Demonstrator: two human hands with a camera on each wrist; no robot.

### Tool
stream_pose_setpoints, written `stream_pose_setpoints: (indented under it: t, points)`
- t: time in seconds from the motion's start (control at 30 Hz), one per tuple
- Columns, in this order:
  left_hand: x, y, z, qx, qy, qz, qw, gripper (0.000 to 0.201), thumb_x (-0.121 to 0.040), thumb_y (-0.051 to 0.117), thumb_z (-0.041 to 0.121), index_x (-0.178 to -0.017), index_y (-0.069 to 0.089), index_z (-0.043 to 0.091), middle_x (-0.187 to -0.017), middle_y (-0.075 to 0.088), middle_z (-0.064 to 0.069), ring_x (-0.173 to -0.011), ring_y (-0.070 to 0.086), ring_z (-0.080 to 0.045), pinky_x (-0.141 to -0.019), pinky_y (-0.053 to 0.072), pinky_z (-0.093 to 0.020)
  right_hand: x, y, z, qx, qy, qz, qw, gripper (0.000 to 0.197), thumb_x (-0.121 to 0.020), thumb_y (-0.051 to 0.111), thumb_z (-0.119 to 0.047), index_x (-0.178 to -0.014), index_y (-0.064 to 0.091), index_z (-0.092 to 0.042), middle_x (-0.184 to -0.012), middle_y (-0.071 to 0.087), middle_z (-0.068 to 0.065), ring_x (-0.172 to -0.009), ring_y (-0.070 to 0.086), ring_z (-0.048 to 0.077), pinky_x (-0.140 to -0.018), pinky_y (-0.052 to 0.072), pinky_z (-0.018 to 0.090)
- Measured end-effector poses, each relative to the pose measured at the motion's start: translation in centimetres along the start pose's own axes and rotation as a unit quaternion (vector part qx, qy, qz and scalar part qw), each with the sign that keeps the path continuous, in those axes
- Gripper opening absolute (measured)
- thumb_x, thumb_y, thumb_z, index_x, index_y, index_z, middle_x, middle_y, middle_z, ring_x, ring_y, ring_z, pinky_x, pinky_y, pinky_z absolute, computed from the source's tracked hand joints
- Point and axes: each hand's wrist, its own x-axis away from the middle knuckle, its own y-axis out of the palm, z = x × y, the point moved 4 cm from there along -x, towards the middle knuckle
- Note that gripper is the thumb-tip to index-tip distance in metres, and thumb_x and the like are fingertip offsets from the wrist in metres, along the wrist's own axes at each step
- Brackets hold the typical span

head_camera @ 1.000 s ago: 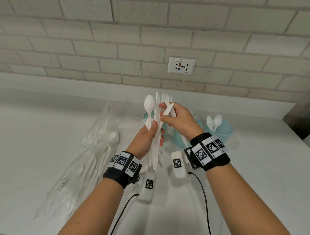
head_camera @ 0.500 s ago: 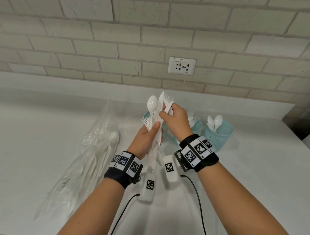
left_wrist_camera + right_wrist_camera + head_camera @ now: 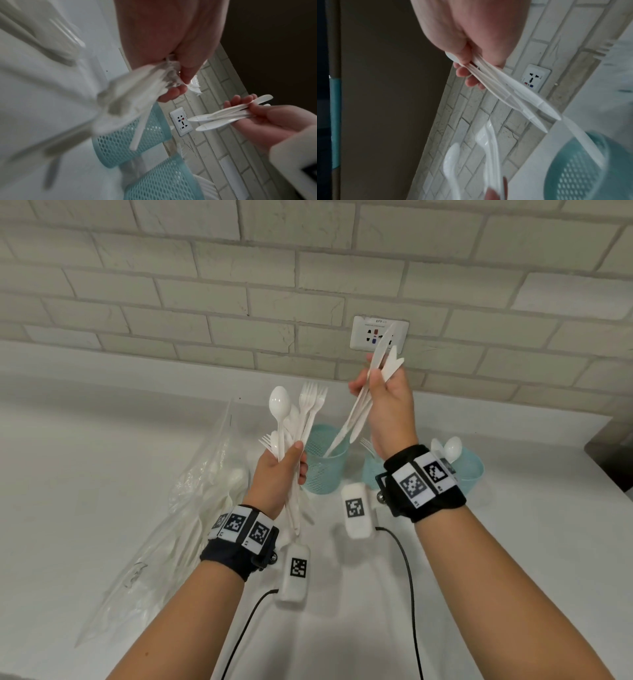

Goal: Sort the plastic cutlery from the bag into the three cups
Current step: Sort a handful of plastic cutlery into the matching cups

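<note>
My left hand (image 3: pixel 291 460) grips a fanned bundle of white spoons and forks (image 3: pixel 301 412), heads up; the left wrist view shows this bundle (image 3: pixel 137 88) blurred. Up and to the right, my right hand (image 3: pixel 373 385) pinches several white knives (image 3: pixel 359 409), also in the right wrist view (image 3: pixel 513 92). Their blades slant down towards the left teal mesh cup (image 3: pixel 322 470), where a white piece seems to lean. The middle cup (image 3: pixel 370 474), with forks, is partly hidden by my right wrist. The right cup (image 3: pixel 474 470) holds spoons.
A clear plastic bag (image 3: pixel 205 508) with more white cutlery lies on the white counter (image 3: pixel 85 474) to the left. A brick wall with a power socket (image 3: pixel 366 333) stands close behind the cups. Cables trail from both wrists towards me.
My right hand has pulled the knives out of the bundle and lifted them up and to the right. The left hand keeps the spoons and forks, slightly lower.
</note>
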Motion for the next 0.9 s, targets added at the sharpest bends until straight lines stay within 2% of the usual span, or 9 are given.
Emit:
stream_pose_setpoints:
  t: [0.13,0.27,0.4,0.5,0.57,0.67,0.73,0.8,0.9]
  points:
    - [-0.3,-1.2,0.3,0.003,0.008,0.011,1.000,0.021,-0.097,0.049,0.016,-0.078,0.056,0.013,-0.066,0.053,-0.001,-0.055,0.045,-0.015,-0.053,0.039,-0.026,-1.3,1.2,0.9,0.015,0.004,-0.003,1.000,0.021,-0.099,0.034,-0.007,-0.100,0.048,-0.023,-0.080,0.056,-0.002,-0.084,0.057,0.016,-0.095,0.049,0.035]
    - [-0.2,-2.1,0.4,-0.007,0.002,0.018,1.000,0.021,-0.096,0.050,0.015,-0.077,0.060,0.012,-0.066,0.053,-0.007,-0.055,0.045,-0.018,-0.058,0.040,-0.029,-0.9,2.4,4.0,0.032,0.061,-0.037,0.997,0.018,-0.098,0.037,-0.005,-0.109,0.048,-0.015,-0.086,0.058,-0.002,-0.087,0.059,0.015,-0.098,0.047,0.036]
    - [0.0,-2.4,0.2,0.001,-0.016,0.011,1.000,0.020,-0.094,0.051,0.015,-0.078,0.063,0.011,-0.069,0.055,-0.009,-0.057,0.048,-0.019,-0.060,0.041,-0.031,0.3,2.3,7.5,0.143,0.164,-0.126,0.968,0.039,-0.094,0.053,-0.017,-0.132,0.044,-0.015,-0.125,0.059,0.006,-0.118,0.055,0.019,-0.098,0.043,0.026]
    - [-0.1,-2.3,0.3,0.022,-0.026,-0.006,0.999,0.017,-0.093,0.051,0.012,-0.081,0.063,0.008,-0.070,0.056,-0.009,-0.056,0.049,-0.019,-0.058,0.041,-0.030,0.8,1.7,7.5,0.156,0.128,-0.101,0.974,0.057,-0.091,0.058,-0.027,-0.142,0.035,-0.015,-0.140,0.048,0.006,-0.128,0.046,0.018,-0.102,0.036,0.023]
    - [-0.1,-1.8,0.3,0.044,-0.027,-0.020,0.998,0.016,-0.093,0.050,0.010,-0.082,0.062,0.007,-0.071,0.056,-0.010,-0.057,0.049,-0.020,-0.057,0.041,-0.030,1.0,1.2,6.4,0.138,0.076,-0.056,0.986,0.055,-0.091,0.059,-0.029,-0.140,0.038,-0.015,-0.136,0.052,0.005,-0.124,0.048,0.015,-0.100,0.037,0.019]
    - [0.1,-0.6,0.3,0.040,-0.032,-0.045,0.998,0.015,-0.093,0.049,0.010,-0.085,0.061,0.003,-0.067,0.056,-0.008,-0.057,0.048,-0.019,-0.056,0.041,-0.028,1.6,1.4,4.7,0.130,0.061,-0.060,0.988,0.040,-0.087,0.063,-0.033,-0.122,0.055,-0.016,-0.108,0.062,-0.001,-0.098,0.058,0.009,-0.080,0.045,0.010]
    - [0.4,0.4,0.3,0.018,-0.036,-0.069,0.997,0.016,-0.095,0.048,0.011,-0.088,0.059,0.002,-0.062,0.056,-0.003,-0.054,0.048,-0.017,-0.053,0.042,-0.025,2.2,1.9,4.7,0.130,0.096,-0.101,0.982,0.025,-0.086,0.065,-0.033,-0.104,0.061,-0.016,-0.097,0.067,0.001,-0.088,0.063,0.014,-0.077,0.051,0.021]
    - [0.8,1.3,0.2,-0.005,-0.033,-0.096,0.995,0.019,-0.096,0.048,0.016,-0.088,0.059,0.001,-0.060,0.055,-0.003,-0.052,0.049,-0.015,-0.051,0.043,-0.024,2.5,1.7,4.8,0.121,0.124,-0.105,0.979,0.021,-0.089,0.061,-0.029,-0.100,0.063,-0.011,-0.098,0.070,0.007,-0.090,0.066,0.021,-0.085,0.053,0.035]
    - [1.1,2.3,0.3,-0.019,-0.023,-0.122,0.992,0.022,-0.097,0.049,0.022,-0.093,0.057,0.002,-0.067,0.056,-0.002,-0.053,0.050,-0.013,-0.052,0.044,-0.024,2.5,0.7,4.6,0.043,0.151,-0.077,0.985,0.016,-0.094,0.054,-0.020,-0.103,0.063,-0.011,-0.094,0.068,0.002,-0.086,0.064,0.014,-0.086,0.051,0.032]
